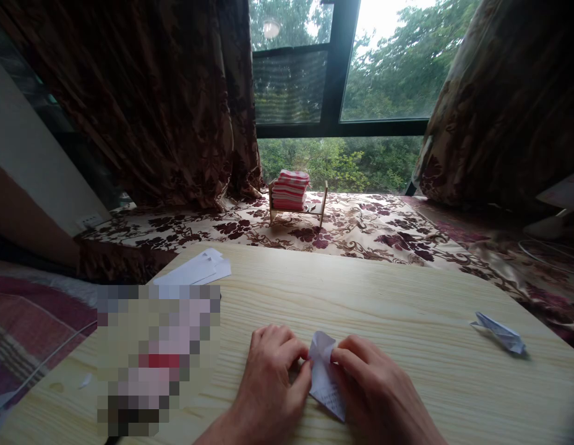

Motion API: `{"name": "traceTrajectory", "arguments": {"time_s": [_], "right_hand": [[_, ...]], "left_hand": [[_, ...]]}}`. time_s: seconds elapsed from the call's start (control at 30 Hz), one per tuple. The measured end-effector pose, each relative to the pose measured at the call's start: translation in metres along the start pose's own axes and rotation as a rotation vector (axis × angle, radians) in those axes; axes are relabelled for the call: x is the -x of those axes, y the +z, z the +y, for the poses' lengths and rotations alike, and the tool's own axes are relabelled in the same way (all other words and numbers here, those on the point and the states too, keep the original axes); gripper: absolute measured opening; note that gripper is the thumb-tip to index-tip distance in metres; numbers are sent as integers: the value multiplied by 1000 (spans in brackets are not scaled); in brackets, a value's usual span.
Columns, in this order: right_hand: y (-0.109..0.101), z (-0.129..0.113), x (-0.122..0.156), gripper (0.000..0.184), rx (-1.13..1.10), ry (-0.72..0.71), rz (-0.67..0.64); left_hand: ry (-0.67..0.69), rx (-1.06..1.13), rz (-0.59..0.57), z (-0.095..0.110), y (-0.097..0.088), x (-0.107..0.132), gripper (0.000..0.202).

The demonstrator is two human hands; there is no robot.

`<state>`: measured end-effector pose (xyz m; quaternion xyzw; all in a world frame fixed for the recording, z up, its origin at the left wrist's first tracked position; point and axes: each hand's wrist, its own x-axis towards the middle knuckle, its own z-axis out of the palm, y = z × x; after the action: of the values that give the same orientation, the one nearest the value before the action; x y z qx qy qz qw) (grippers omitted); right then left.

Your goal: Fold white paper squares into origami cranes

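Note:
A small piece of folded white paper (323, 371) is between my two hands, above the pale wooden table near its front. Lines of dark print show on its lower part, and its top end is rounded and opened out. My left hand (275, 371) pinches the paper's left edge between thumb and forefinger, the other fingers curled. My right hand (375, 380) grips the right edge with its fingertips; its thumb is mostly hidden. Over at the right of the table lies another folded paper piece (499, 334), narrow and pointed.
Several white paper sheets (194, 269) lie at the table's back left. A blurred-out object (159, 358) sits left of my hands, with a paper scrap (85, 380) beside it. Behind the table (361, 284), a small wooden stand (321, 210) holds folded red-and-white cloths (291, 191) on the window ledge.

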<state>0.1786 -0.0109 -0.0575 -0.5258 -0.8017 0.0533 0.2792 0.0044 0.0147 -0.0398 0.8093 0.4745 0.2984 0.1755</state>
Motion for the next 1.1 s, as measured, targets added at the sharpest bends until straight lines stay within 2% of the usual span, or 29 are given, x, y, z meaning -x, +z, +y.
{"name": "traceTrajectory", "arguments": {"time_s": [0.17, 0.4, 0.53, 0.73, 0.97, 1.1], "right_hand": [[-3, 3, 1, 19, 42, -50, -105], [-4, 1, 1, 19, 43, -43, -93], [-6, 0, -1, 22, -14, 10, -4], [-7, 6, -3, 18, -141, 34, 150], [-6, 5, -5, 16, -292, 36, 236], [-9, 2, -8, 16, -387, 72, 282]], "left_hand": [[20, 8, -12, 1, 0, 1, 11], [37, 13, -22, 1, 0, 1, 7], [9, 16, -26, 1, -1, 1, 6], [-34, 93, -22, 3, -2, 1, 8], [-78, 164, -17, 4, -4, 2, 1], [-179, 325, -53, 9, -7, 2, 22]]}}
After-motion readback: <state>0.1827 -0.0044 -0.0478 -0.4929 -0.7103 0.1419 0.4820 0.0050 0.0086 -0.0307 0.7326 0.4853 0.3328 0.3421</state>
